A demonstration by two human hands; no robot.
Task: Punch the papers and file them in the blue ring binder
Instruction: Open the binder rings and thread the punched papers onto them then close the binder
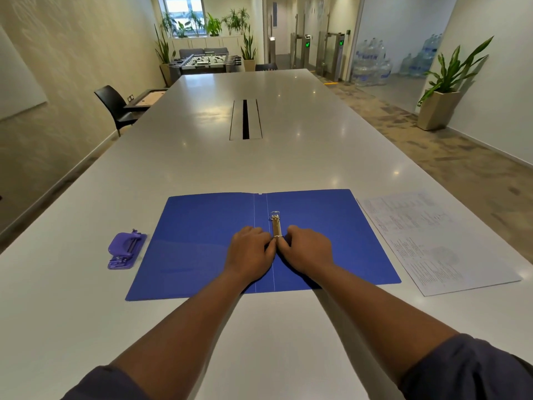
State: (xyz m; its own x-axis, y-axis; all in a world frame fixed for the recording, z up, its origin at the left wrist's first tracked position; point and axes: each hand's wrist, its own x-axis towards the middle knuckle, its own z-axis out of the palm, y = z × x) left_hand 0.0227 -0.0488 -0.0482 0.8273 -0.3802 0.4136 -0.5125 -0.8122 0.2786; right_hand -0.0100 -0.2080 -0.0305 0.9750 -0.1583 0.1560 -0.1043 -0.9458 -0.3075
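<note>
The blue ring binder (196,243) lies open and flat on the white table. Its metal ring mechanism (276,225) runs along the spine fold. My left hand (250,252) and my right hand (308,249) meet at the near end of the mechanism, fingertips pinched on the near ring, which they hide. The far ring stands in view. A stack of printed papers (435,241) lies just right of the binder. A purple hole punch (124,249) sits to the binder's left.
The long white table (259,163) stretches away, with a cable slot (245,119) in its middle. A black chair (115,106) stands at the left side. A potted plant (441,105) is on the floor to the right.
</note>
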